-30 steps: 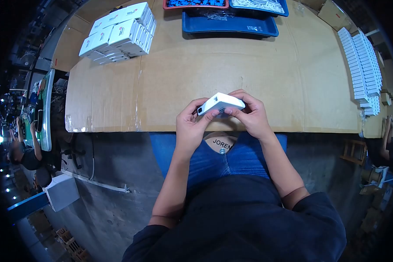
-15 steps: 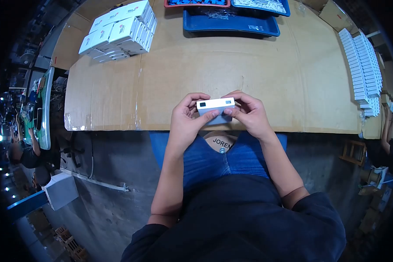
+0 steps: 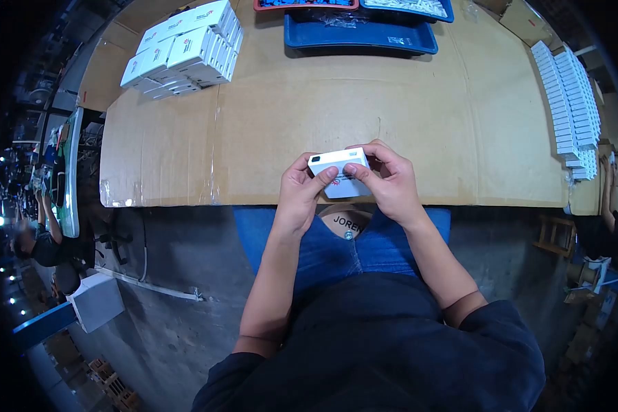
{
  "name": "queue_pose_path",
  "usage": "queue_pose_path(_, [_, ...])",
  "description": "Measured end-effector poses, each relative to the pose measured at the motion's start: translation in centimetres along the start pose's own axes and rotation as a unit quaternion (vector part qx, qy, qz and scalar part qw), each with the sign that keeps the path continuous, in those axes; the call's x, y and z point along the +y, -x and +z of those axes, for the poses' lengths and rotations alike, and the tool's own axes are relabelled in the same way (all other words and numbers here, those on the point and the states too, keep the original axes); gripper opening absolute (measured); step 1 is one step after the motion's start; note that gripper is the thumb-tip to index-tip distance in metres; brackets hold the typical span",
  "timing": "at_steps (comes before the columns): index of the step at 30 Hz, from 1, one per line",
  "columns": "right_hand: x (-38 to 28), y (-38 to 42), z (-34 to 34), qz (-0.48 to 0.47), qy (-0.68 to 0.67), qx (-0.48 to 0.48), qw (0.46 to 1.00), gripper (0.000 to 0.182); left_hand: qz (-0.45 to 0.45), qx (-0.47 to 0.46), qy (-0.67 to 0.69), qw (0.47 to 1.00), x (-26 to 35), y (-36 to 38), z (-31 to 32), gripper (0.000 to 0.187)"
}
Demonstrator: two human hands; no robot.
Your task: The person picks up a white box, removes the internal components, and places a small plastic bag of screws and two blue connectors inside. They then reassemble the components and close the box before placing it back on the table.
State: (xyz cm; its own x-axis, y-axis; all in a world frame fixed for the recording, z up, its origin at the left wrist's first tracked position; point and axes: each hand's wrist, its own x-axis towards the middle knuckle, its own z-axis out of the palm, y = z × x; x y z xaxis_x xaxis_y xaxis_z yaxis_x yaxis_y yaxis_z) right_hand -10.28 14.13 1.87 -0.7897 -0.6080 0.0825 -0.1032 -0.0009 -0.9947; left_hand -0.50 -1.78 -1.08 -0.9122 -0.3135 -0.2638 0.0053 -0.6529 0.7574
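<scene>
Both my hands hold one small white box (image 3: 338,172) just above the near edge of the cardboard-covered table (image 3: 288,123). My left hand (image 3: 302,192) grips its left end with the thumb on the front face. My right hand (image 3: 386,180) clasps its right side, thumb pressed on the front. The box shows a small dark window on its upper edge and a red mark on the face turned toward me.
A stack of white boxes (image 3: 182,49) with red logos sits at the far left. Blue trays (image 3: 360,31) stand at the back centre. Rows of white boxes (image 3: 570,103) line the right edge. Other people (image 3: 38,240) work at the left.
I have rotated the box in my hands: its narrow edge faced me half a second ago, and now its printed face tilts toward me. Both hands stayed in place.
</scene>
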Motion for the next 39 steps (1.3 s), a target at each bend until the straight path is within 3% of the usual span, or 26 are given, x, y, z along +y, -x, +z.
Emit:
queue_pose_path(2, [0.3, -0.1, 0.3, 0.073, -0.123, 0.015, 0.99, 0.027, -0.007, 0.008, 0.024, 1.0, 0.3, 0.0, 0.8, 0.025])
queue_pose_path(6, [0.7, -0.6, -0.1, 0.065, -0.265, 0.034, 0.961, 0.048, 0.041, 0.028, 0.026, 0.998, 0.4, 0.2, 1.3, 0.03])
queue_pose_path(8, [0.4, -0.8, -0.8, 0.041, -0.219, 0.009, 0.975, 0.048, 0.049, 0.021, 0.007, 0.999, 0.8, 0.3, 0.9, 0.03])
queue_pose_path(10, [0.1, -0.8, -1.1, 0.02, -0.172, -0.017, 0.985, 0.047, 0.071, 0.012, -0.186, 0.98, 1.6, 0.7, 1.1, 0.027])
queue_pose_path(12, [-0.3, -0.8, -1.5, 0.019, -0.081, -0.077, 0.994, 0.041, 0.069, -0.001, -0.218, 0.973, 2.3, 1.2, 1.6, 0.026])
queue_pose_path(17, [0.8, -0.9, -2.0, 0.027, -0.069, -0.126, 0.989, 0.03, 0.077, -0.013, -0.292, 0.953, 2.4, 1.6, 2.2, 0.023])
queue_pose_path(24, [2.0, -0.5, -2.4, 0.071, -0.056, -0.1, 0.991, 0.021, 0.056, 0.012, -0.285, 0.957, 0.5, 1.0, 1.4, 0.021])
queue_pose_path(27, [1.4, -0.7, -2.8, 0.11, -0.052, -0.115, 0.986, 0.022, 0.017, -0.03, -0.277, 0.96, 0.9, 0.9, 1.4, 0.025])
queue_pose_path(28, [1.1, -0.9, -2.7, 0.107, -0.052, -0.116, 0.986, 0.022, 0.055, -0.016, -0.255, 0.965, 1.1, 0.8, 2.0, 0.028])
queue_pose_path(30, [0.7, -0.6, -2.2, 0.04, -0.173, -0.06, 0.982, 0.027, 0.089, -0.002, -0.232, 0.969, 1.7, 0.9, 2.9, 0.03])
queue_pose_path(33, [-0.5, -0.9, -2.1, 0.037, -0.267, -0.013, 0.963, 0.034, 0.16, 0.003, -0.161, 0.974, 2.4, 0.6, 3.2, 0.034])
queue_pose_path(39, [-0.1, -0.8, -2.6, 0.032, -0.165, -0.054, 0.984, 0.033, 0.12, -0.037, -0.224, 0.966, 2.2, 0.9, 2.3, 0.033])
